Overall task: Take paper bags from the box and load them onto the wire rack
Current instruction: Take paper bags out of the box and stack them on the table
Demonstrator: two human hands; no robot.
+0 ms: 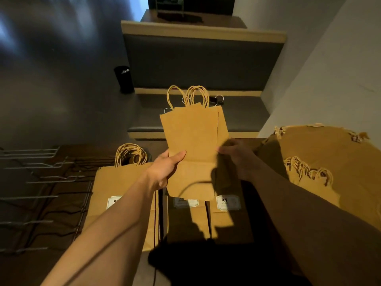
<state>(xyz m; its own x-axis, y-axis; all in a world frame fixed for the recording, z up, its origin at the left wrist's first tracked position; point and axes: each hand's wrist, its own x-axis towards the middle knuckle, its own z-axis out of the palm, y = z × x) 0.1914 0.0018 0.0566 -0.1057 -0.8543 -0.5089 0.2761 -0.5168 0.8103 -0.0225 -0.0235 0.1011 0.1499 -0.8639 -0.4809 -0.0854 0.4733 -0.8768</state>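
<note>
We're holding a small stack of flat paper bags up in front of us, handles pointing away, above the bags already laid down. Our left hand grips the stack's lower left edge: thumb lies across the front face, the other fingers are hidden behind the paper. Our right hand is in shadow at the stack's right edge; fingers look curled onto the paper, pinching it, though motion blur hides the exact finger layout. The handles fan out at the top, so the held stack has at least 2 bags, slightly offset from each other.

Below the held stack, rows of loaded bags lie flat on the wire rack, twisted handles bunched at their far end. At least 3 white labels show on them; 1 reads "9.9", the rest is too small to read. The rack's bare wire prongs stick out at left.

At right, the cardboard box stands open with a torn top edge, and more bag handles show inside it.

Beyond: a dark upholstered bench with tan trim, some small items on its seat that we can't identify, and a black cylindrical bin on the floor just beside the bench's left end.
</note>
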